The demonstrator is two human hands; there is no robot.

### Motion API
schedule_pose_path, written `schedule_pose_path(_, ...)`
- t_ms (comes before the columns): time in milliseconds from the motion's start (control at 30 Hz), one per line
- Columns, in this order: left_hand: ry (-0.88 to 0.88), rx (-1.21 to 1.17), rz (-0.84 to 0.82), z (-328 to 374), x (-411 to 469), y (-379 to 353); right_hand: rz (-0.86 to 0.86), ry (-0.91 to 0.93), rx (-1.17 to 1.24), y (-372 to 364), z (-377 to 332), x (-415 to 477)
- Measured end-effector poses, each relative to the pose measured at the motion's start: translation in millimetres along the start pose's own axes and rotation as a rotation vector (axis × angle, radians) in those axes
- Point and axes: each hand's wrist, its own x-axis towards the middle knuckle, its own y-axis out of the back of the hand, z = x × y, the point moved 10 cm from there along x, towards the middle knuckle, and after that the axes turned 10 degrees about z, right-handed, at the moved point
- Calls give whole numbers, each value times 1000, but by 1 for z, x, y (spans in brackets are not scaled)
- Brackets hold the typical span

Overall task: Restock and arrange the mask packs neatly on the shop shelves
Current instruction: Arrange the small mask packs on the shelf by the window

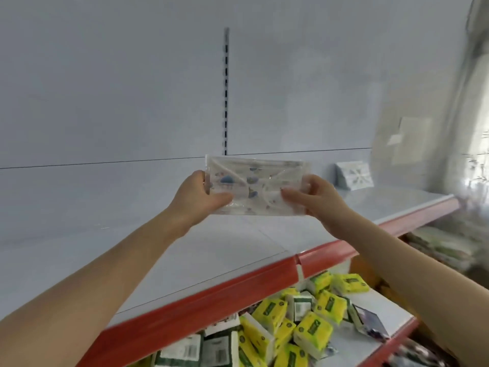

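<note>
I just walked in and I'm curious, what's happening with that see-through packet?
A person holds a clear mask pack by its ends, left hand on one end and right hand on the other, above the white top shelf. More packs stand at its far right. Yellow tissue packs lie jumbled on the lower shelf.

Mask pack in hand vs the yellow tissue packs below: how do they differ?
The mask pack is flat, clear, pinched by left hand and right hand over the upper shelf; the yellow tissue packs are blocky, opaque, heaped on the lower shelf. Both are plastic-wrapped.
</note>
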Motion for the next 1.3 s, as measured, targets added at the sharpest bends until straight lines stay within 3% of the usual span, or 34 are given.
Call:
schedule_pose_path(300, -60, -51, -99, 75, 27, -197, 98, -8, -63, 189, 33, 73)
schedule_pose_path(467, -62, -16, -112, 101, 41, -275, 102, -46, -71, 255, 62, 117)
schedule_pose_path(767, -91, 33, -127, 111, 99, -347, 133, -68, -36, 291, 99, 202)
schedule_pose_path(1300, -124, 58, 9, 118, 201, -432, 93, 27, -104, 328, 121, 333)
